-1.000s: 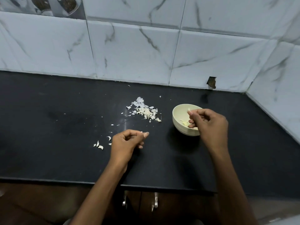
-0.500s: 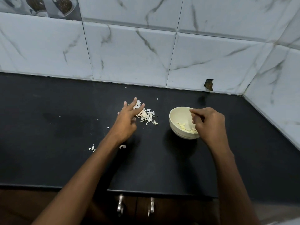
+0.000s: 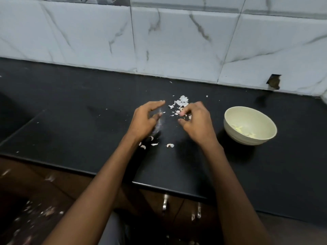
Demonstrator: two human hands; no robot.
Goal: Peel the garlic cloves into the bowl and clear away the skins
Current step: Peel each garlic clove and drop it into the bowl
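A pale cream bowl stands on the black counter at the right, with several peeled garlic cloves in its bottom. A heap of white garlic skins lies mid-counter. My left hand rests left of the heap, fingers apart and empty. My right hand is curled over the right part of the heap, fingertips among the skins; whether it grips any is unclear. A few loose skin pieces lie nearer me, between my wrists.
The black counter meets a white marble-tiled wall at the back, with a small hole in a tile at the right. Cabinet handles show below the counter's front edge. Skin scraps litter the floor at lower left.
My right hand has left the bowl and moved left onto the skin heap. My left hand has shifted to the heap's left side. The view has swung left and down.
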